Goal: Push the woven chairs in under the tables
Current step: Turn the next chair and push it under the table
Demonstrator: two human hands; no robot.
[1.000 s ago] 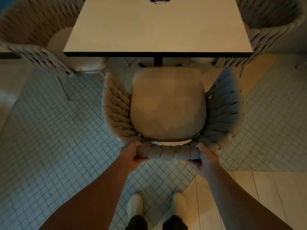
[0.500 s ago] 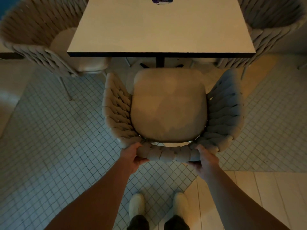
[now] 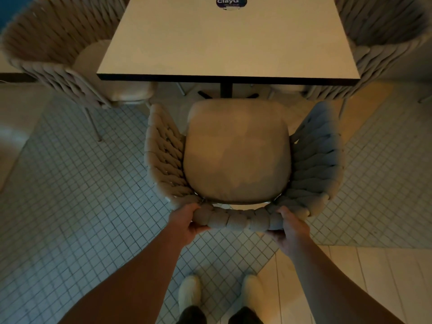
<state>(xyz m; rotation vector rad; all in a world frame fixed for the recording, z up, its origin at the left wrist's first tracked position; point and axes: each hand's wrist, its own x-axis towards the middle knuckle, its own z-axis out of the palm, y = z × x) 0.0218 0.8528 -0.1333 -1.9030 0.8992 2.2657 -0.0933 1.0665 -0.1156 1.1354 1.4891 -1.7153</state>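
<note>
A beige woven chair (image 3: pixel 236 153) with a padded seat stands right below me, facing the square white table (image 3: pixel 224 40). Its seat front lies just short of the table's near edge, with a small gap. My left hand (image 3: pixel 187 220) grips the left end of the chair's braided back rail. My right hand (image 3: pixel 292 225) grips the rail's right end. Both arms reach forward and down.
A second woven chair (image 3: pixel 58 50) sits at the table's left side and a third (image 3: pixel 383 43) at its right, both partly tucked under. The black table post (image 3: pixel 226 90) stands ahead of the seat. My shoes (image 3: pixel 189 293) rest on small grey floor tiles.
The table and side chairs have shifted slightly lower and larger in view. My hands keep the same grip on the back rail, and the chair sits about as close to the table as before.
</note>
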